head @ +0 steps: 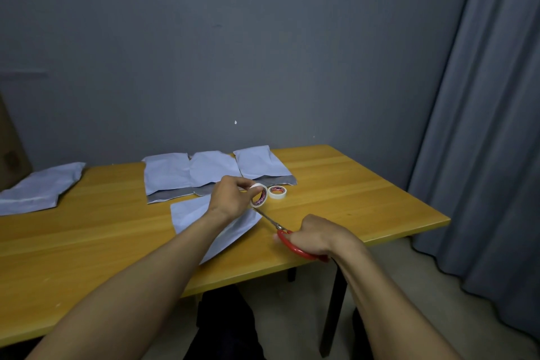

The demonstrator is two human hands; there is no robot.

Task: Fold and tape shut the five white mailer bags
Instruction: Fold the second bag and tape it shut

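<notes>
grey-blue wall (233, 38) and a long grey pleated curtain (482, 126) back a yellow wooden surface (350, 193). five white plastic mailer bags (213, 172) lie flat on it: a far-left bag (38, 187), three back-row bags (166, 175) side by side with grey open mouths toward the person, and a nearest bag (190, 216) partly under the left forearm. the left hand (230, 196) hovers over that bag, its grip clamped on a white tape roll (260, 195) held on edge. the right hand (315, 237) has its grip closed through the loops of red-handled scissors (295, 244), blades reaching up to the roll. a second tape roll (277, 192) lies just beside the held one.

the bags look thin, light and limp, likely slick, so they should slide unless pressed flat; the mouth edge seems the best place to pinch for folding. the tape is light and sticky, best held by the roll's rim with the free end kept taut for the cut.
</notes>
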